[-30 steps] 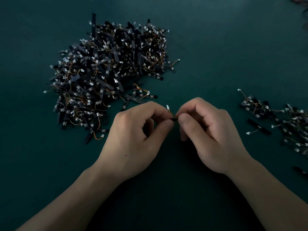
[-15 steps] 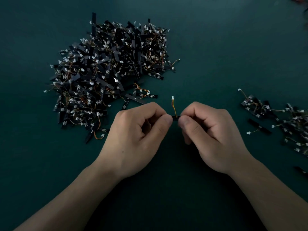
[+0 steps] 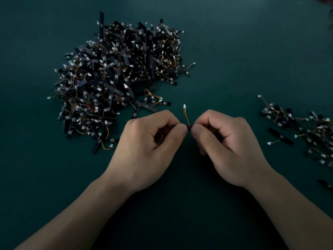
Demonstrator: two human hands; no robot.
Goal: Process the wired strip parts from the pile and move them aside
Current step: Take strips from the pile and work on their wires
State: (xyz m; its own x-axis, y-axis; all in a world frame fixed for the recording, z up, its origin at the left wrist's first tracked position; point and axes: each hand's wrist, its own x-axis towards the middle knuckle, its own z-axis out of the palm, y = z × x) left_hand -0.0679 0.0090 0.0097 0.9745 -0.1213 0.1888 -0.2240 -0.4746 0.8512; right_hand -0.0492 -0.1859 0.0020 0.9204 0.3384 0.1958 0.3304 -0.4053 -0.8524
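A big pile of black strip parts with orange wires and white connectors lies at the upper left of the dark green table. Between my hands I hold one wired strip part; only a short black piece shows, the rest is hidden in my fingers. Its orange wire with a white connector stands up from the gap. My left hand pinches the strip's left end between thumb and curled fingers. My right hand pinches the right end the same way.
A smaller heap of the same parts spreads along the right edge, with single strips lying loose beside it. A few stray strips sit between the big pile and my left hand.
The wire with its white connector has swung up from lying low between my fingertips to standing upright. My hands have shifted slightly; the grip stays the same.
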